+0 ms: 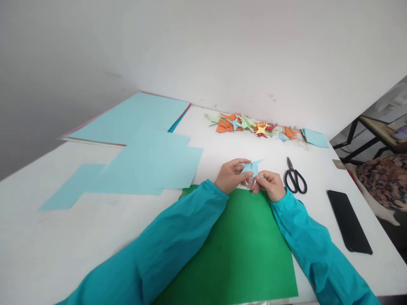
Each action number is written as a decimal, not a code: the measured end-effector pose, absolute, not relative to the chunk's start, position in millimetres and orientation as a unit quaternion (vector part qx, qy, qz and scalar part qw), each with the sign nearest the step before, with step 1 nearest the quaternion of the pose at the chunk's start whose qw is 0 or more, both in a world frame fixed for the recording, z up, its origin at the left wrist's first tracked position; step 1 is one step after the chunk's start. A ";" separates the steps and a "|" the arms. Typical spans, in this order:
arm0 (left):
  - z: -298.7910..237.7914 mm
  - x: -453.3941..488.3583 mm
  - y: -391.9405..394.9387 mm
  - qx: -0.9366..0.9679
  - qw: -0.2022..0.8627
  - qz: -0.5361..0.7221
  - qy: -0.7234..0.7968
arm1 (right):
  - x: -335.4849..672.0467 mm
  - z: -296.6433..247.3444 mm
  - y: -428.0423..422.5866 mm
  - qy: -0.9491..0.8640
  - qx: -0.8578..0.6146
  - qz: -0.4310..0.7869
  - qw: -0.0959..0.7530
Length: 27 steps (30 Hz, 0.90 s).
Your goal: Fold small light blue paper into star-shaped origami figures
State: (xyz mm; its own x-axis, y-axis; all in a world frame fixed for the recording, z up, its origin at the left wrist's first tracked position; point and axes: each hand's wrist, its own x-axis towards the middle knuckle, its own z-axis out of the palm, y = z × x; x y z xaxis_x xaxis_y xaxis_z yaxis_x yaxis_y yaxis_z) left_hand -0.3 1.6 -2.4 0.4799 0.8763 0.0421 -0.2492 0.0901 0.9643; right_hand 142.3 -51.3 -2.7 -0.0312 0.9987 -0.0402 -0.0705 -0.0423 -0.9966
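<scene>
Between my two hands is a small light blue origami crane [253,167], with one thin point sticking up to the right. My left hand [234,174] pinches its left side between thumb and fingers. On its lower right part, my right hand [269,183] closes with thumb and forefinger. Parts of the folded paper are hidden behind the fingers. Both hands are just above the far edge of a green sheet [248,250] on the white table. To the right of my right hand lies a pair of black-handled scissors [295,178].
Large light blue sheets [149,161] overlap on the left, partly over a paper stack [136,116]. Along the wall lie several folded paper figures [241,123] in mixed colours and small blue squares [315,138]. A black phone-like slab [349,221] lies near the right edge.
</scene>
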 end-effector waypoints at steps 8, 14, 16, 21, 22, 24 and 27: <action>-7.0 0.3 -0.1 0.532 0.685 0.401 0.296 | 142.0 -3.2 -50.7 -0.500 -0.480 0.536 0.481; -7.0 0.0 3.4 0.523 0.699 0.392 0.291 | 145.9 -8.3 -50.0 -0.508 -0.452 0.560 0.473; -6.4 -0.5 4.0 0.523 0.701 0.388 0.291 | 146.6 -8.9 -50.2 -0.509 -0.438 0.571 0.472; -5.5 -1.3 2.2 0.530 0.691 0.391 0.297 | 144.7 -6.8 -51.9 -0.505 -0.449 0.558 0.482; -5.6 -1.6 1.9 0.533 0.687 0.393 0.299 | 144.2 -6.4 -52.0 -0.505 -0.453 0.553 0.484; -6.3 -2.1 1.6 0.540 0.679 0.395 0.303 | 143.4 -6.4 -51.7 -0.505 -0.468 0.539 0.486; -7.7 -2.3 2.0 0.546 0.676 0.392 0.302 | 143.0 -7.7 -50.9 -0.496 -0.484 0.533 0.485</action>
State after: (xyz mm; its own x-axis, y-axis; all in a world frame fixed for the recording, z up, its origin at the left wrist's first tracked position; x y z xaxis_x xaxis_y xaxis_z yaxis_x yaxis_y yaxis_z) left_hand -2.3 2.0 -7.7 0.5106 0.8596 0.0196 -0.2009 0.0971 0.9748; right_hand 143.0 -50.9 -7.7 -0.0607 0.9976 -0.0338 -0.0366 -0.0360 -0.9987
